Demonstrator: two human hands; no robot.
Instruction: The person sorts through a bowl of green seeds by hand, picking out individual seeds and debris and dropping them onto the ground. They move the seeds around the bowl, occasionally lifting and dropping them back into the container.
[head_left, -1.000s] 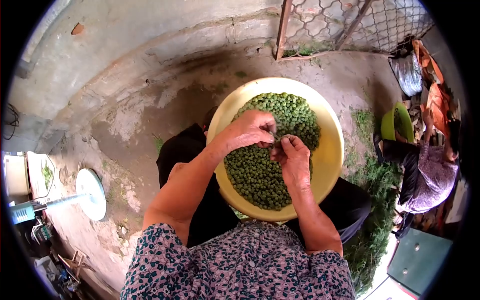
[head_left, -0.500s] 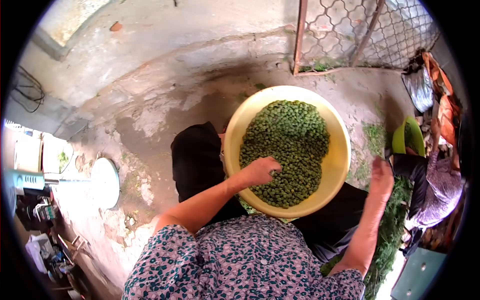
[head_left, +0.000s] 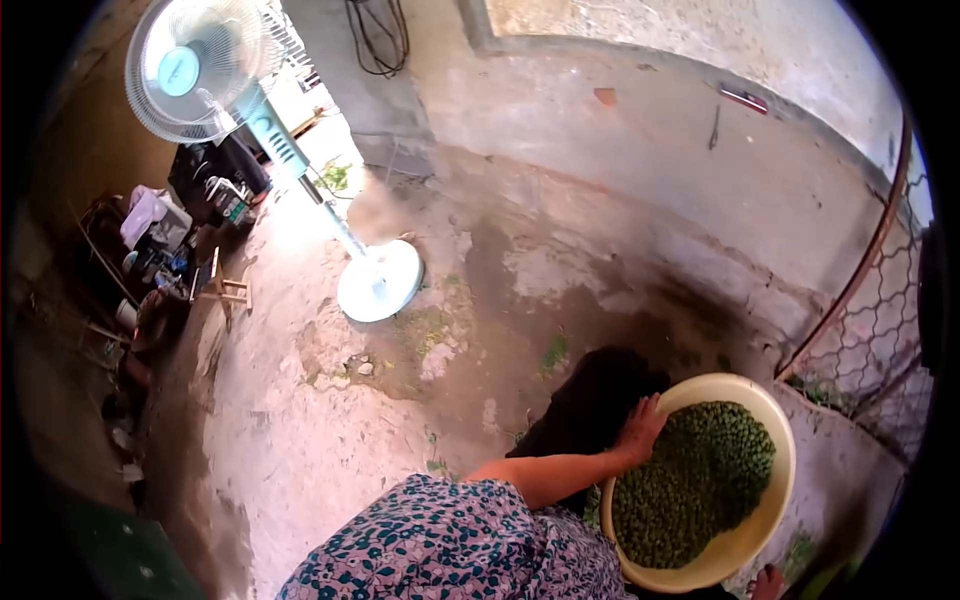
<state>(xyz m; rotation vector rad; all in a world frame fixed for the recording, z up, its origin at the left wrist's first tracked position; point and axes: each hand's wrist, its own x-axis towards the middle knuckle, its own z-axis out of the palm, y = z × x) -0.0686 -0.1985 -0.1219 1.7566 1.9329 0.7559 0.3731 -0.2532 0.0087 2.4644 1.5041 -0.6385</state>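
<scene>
Basin, yellow, right, holding small green fruits; left hand on left rim, grip unclamped, fingers extended (right grip: cannot tell). Pedestal fan far left.

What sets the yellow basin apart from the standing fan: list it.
The basin is yellow; the fan is light blue and white.
The basin is wide, open-topped and holds small green pieces; the fan is tall and slim-stemmed.
The left hand touches the basin; the fan stands untouched.
Both have rounded parts: basin rim, fan base.

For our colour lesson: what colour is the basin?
The basin is pale yellow; clearest in the head view.
</scene>
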